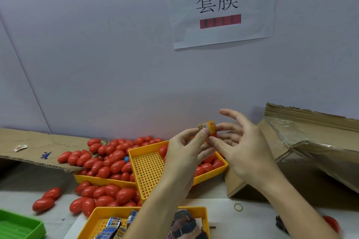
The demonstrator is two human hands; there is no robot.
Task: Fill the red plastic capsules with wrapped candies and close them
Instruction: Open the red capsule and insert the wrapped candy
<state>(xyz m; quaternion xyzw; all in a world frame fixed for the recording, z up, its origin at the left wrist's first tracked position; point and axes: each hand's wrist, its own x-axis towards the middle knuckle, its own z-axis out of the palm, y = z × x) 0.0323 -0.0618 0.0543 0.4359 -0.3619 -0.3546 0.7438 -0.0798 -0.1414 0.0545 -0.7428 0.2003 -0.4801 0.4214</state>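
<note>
Head view | my left hand [186, 147] pinches candy [206, 127] over capsule [213, 135] | right hand [239, 149] fingers spread wide, steadying capsule | above yellow tray [147, 169]

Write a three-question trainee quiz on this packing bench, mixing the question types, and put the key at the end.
1. True or false: the left hand pinches a wrapped candy at its fingertips.
2. Multiple choice: where does the rubber band lie? A) on the bare table right of the near yellow tray; B) inside the green tray; C) on the cardboard sheet.
3. Fill in: the middle yellow tray under the hands has a floor full of small ____.

Key: 1 true. 2 A. 3 holes. The right hand meets the left at the candy, with a bit of red showing just below the wrapper.
</note>
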